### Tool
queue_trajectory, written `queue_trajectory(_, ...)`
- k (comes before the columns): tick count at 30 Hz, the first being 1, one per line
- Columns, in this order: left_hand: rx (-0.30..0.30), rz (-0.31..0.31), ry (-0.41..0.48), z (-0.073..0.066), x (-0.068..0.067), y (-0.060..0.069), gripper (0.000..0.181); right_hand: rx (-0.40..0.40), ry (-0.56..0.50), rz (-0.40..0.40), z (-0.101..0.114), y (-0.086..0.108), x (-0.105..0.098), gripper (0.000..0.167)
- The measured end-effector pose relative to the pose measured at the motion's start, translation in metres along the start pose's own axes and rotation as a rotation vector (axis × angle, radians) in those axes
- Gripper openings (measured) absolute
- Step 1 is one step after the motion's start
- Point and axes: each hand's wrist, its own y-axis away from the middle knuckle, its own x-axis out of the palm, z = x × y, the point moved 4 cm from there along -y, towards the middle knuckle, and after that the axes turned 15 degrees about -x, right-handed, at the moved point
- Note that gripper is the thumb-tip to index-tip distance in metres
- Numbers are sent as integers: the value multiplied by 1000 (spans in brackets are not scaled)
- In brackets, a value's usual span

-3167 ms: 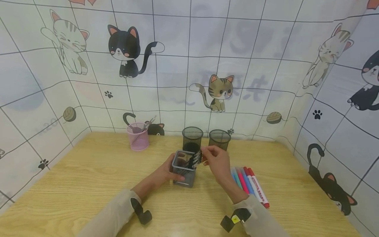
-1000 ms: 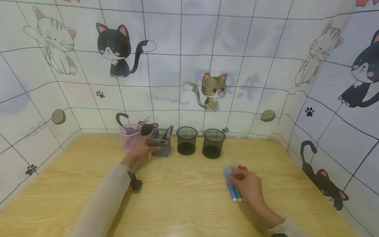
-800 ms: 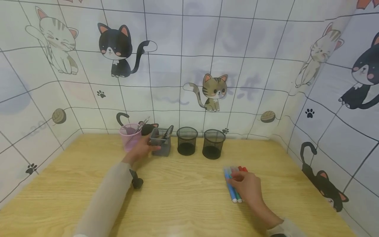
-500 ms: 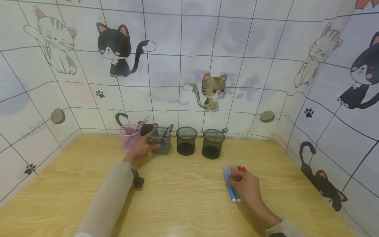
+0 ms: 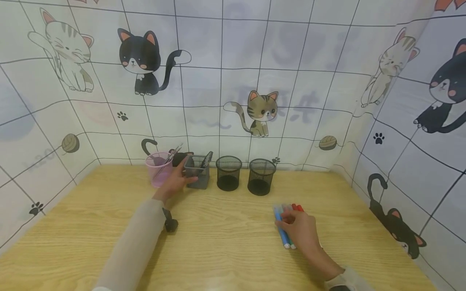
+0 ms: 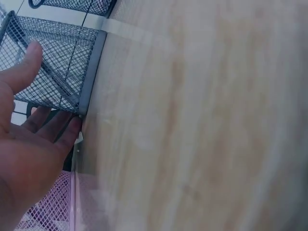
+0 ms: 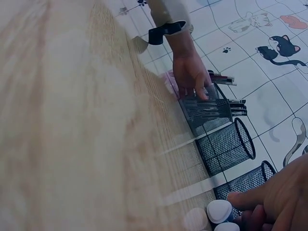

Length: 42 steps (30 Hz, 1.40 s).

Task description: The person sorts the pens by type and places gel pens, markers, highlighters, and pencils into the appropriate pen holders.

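My left hand holds the grey square mesh pen holder at the table's back. Its thumb lies across the front in the left wrist view, and the other fingers reach along the left side. Dark pens lean in the holder. At the right, my right hand bends over a row of markers, its thumb and fingers gripping them near the blue one. White marker ends show close to the thumb in the right wrist view. Red caps stick out beyond the hand, which covers the rest of the row.
A pink mesh cup with a few slim tools stands left of the pen holder. Two round black mesh cups stand to its right. Behind the wooden table hangs a cat-patterned cloth.
Since the oldest frame, the pen holder has moved from mid-table to the back left with my left hand. My right hand has gone from its pens to the markers. Lately both hands barely move.
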Motion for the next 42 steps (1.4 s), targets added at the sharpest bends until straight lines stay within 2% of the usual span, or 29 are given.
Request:
queue_trajectory(2,-26,-39,-29,1,0,0,95,0,4,-2,-1,-1,0,22)
queue_trajectory(4,-83,-107,-71,2,2,4,90,-8,12,3,-1,-2,0,22)
queue_trajectory(7,-206,-221,-82,2,6,18,85,-26,14,13,-2,-4,0,23)
queue_trajectory(9,-263,-264,-52,-2,14,31,78,-31,19,18,-4,-5,-1,23)
queue_trajectory(12,-286,-237,38,-13,33,47,69,-23,25,16,-9,-7,-4,23)
queue_trajectory(15,-243,-142,85,-24,58,56,64,-11,20,21,-12,-6,-5,23)
queue_trajectory(18,-182,-65,104,-31,83,59,73,-10,6,32,-12,-5,-4,23)
queue_trajectory(20,-153,-44,85,-36,99,58,81,-8,2,37,-13,-5,-3,23)
queue_trajectory(22,-118,-60,45,-42,112,55,88,-15,-1,40,-12,-5,-2,23)
queue_trajectory(24,-108,-101,8,-48,122,48,97,-23,-5,37,-13,-7,-2,22)
queue_trajectory(28,-136,-190,-6,-56,134,28,113,-42,-7,34,-12,-10,-1,21)
queue_trajectory(32,-169,-275,55,-56,138,9,122,-38,-19,54,-11,-11,-1,21)
queue_trajectory(36,-139,-321,110,-55,137,-8,120,-31,-20,69,-10,-12,-1,21)
queue_trajectory(39,-122,-337,146,-58,136,-14,115,-50,-6,72,-9,-14,-1,22)
queue_trajectory(42,-136,-361,169,-62,134,-18,110,-84,21,66,-8,-16,0,23)
